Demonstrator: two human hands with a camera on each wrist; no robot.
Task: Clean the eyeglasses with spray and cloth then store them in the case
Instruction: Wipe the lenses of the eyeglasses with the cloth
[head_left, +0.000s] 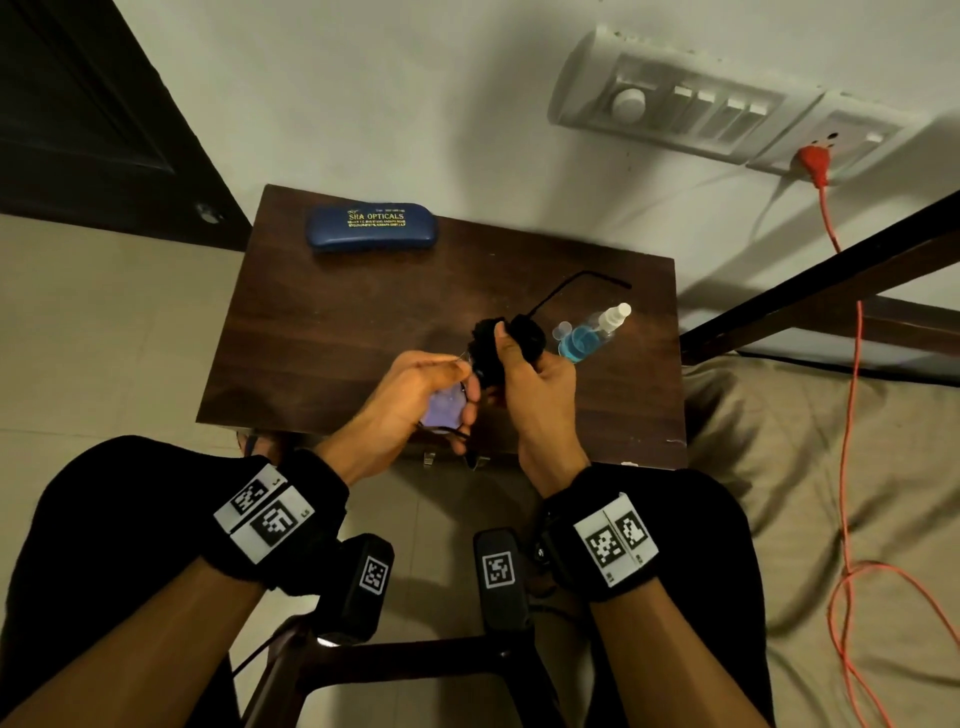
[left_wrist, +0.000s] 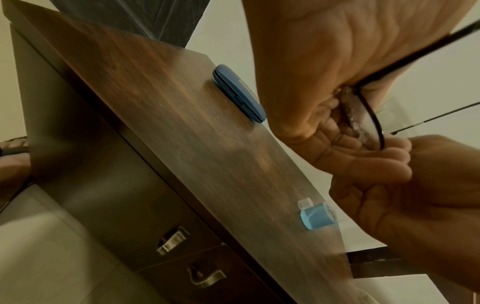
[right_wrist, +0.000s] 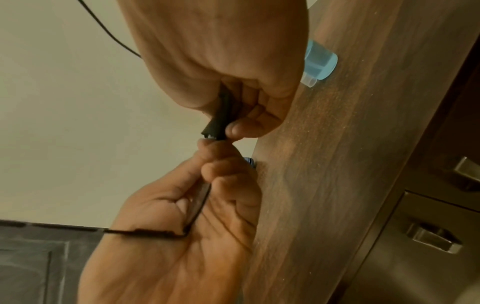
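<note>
Thin black-framed eyeglasses (head_left: 442, 406) are held above the front of the dark wooden table (head_left: 322, 332). My left hand (head_left: 451, 387) grips one lens rim, fingers curled round the frame (left_wrist: 374, 117). My right hand (head_left: 515, 358) pinches a black cloth (head_left: 491, 345) folded over the other lens, thumb on top; the cloth (right_wrist: 221, 117) shows between its fingers in the right wrist view. One temple arm (head_left: 587, 280) sticks out toward the back right. The spray bottle (head_left: 592, 332) with blue liquid lies just right of my hands. The blue case (head_left: 371, 227) lies shut at the back left.
A clear cap (head_left: 562, 329) stands beside the spray bottle. Drawer handles (left_wrist: 172, 240) sit under the table's front edge. A bed with a beige sheet (head_left: 810, 467) and an orange cable (head_left: 852, 395) lie to the right; a dark door (head_left: 104, 114) stands back left.
</note>
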